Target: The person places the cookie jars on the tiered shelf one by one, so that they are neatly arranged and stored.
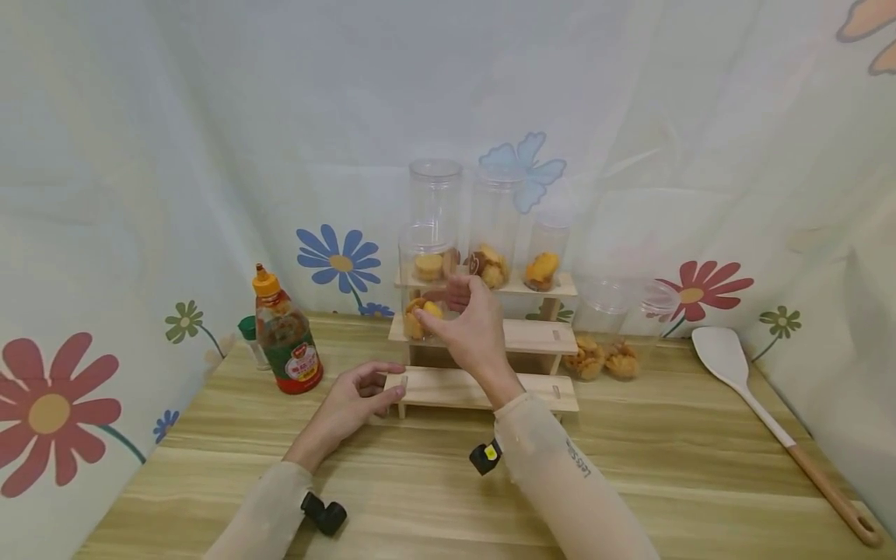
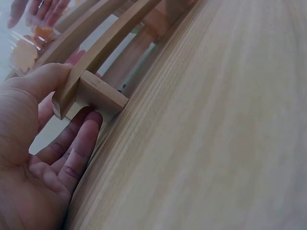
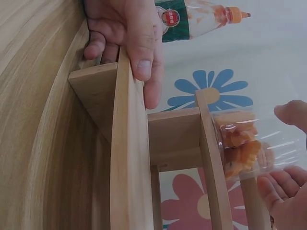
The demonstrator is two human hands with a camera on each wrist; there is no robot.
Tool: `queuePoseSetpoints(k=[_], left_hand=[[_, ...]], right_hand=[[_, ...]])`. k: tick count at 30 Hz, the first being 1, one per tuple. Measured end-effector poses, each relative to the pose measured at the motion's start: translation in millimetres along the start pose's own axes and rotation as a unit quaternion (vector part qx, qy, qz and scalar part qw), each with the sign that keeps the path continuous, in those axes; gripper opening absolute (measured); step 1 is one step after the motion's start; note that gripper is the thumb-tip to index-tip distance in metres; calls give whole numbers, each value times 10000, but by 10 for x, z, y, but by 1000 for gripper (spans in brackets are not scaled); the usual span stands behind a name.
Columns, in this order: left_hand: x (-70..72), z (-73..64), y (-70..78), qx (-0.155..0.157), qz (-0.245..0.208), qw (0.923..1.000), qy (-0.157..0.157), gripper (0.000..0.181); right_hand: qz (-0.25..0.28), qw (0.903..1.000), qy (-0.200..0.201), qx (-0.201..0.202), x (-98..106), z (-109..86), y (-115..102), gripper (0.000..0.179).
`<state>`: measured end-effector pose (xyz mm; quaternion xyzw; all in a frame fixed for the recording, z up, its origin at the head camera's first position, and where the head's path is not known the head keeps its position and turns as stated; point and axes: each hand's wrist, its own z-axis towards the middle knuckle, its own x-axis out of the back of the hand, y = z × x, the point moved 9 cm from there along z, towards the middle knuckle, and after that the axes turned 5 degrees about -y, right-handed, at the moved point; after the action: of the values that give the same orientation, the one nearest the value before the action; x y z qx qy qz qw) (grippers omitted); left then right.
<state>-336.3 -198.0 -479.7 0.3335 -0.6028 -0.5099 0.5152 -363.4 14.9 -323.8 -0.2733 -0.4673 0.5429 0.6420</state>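
A stepped wooden rack (image 1: 441,385) holds clear jars with snack pieces inside. My right hand (image 1: 477,330) curls around a clear jar (image 3: 242,143) on the left of the middle step, thumb on one side and fingers on the other. Orange-yellow pieces lie in the bottom of that jar. At the lowest step's left end, my left hand (image 1: 350,404) grips the board, its thumb over the top and fingertips (image 2: 95,117) underneath. Behind the held jar, on the top step, stands a tall jar (image 1: 435,183); another jar (image 1: 495,210) and a shorter one (image 1: 546,260) stand to its right.
Two more jars, one a clear jar (image 1: 588,350), stand on the table (image 1: 420,482) right of the rack. A sauce bottle (image 1: 290,342) and a green-capped shaker (image 1: 250,330) are at left. A white spatula (image 1: 728,362) lies at right. Flowered cloth (image 1: 315,101) hangs behind.
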Motion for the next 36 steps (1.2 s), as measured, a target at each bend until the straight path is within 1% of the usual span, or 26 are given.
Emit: queuePoseSetpoints(k=[5, 11, 14, 16, 19, 22, 25, 29, 33, 36], left_hand=[[3, 5, -21, 9, 23, 10000, 18, 41], [8, -7, -30, 47, 52, 10000, 17, 42], [13, -16, -29, 58, 49, 10000, 20, 42], [10, -17, -18, 45, 52, 10000, 10, 43], [12, -15, -9, 36, 72, 10000, 2, 43], [5, 3, -17, 24, 77, 10000, -6, 42], [8, 5, -16, -18, 71, 10000, -13, 42], [14, -1, -22, -38, 66, 10000, -38, 42], [13, 6, -33, -7, 74, 10000, -6, 42], [5, 8, -33, 38, 73, 10000, 33, 42]], right_hand=[[-72, 10000, 14, -19, -6, -21, 18, 68], [-359, 9994, -13, -26, -19, -57, 64, 66], [-518, 9986, -100, -1, -2, -97, 69, 68], [-514, 9986, -145, -45, 44, -141, 68, 72], [-480, 9986, -141, -194, 172, -220, 66, 75], [-510, 9983, -73, -261, 360, -286, 49, 74], [-654, 9978, 21, -142, 574, -340, 1, 71], [-677, 9976, 117, 91, 849, -386, -31, 74], [-620, 9977, -59, 278, 1076, -418, -46, 81], [-690, 9971, -191, 271, 1249, -459, -44, 87]])
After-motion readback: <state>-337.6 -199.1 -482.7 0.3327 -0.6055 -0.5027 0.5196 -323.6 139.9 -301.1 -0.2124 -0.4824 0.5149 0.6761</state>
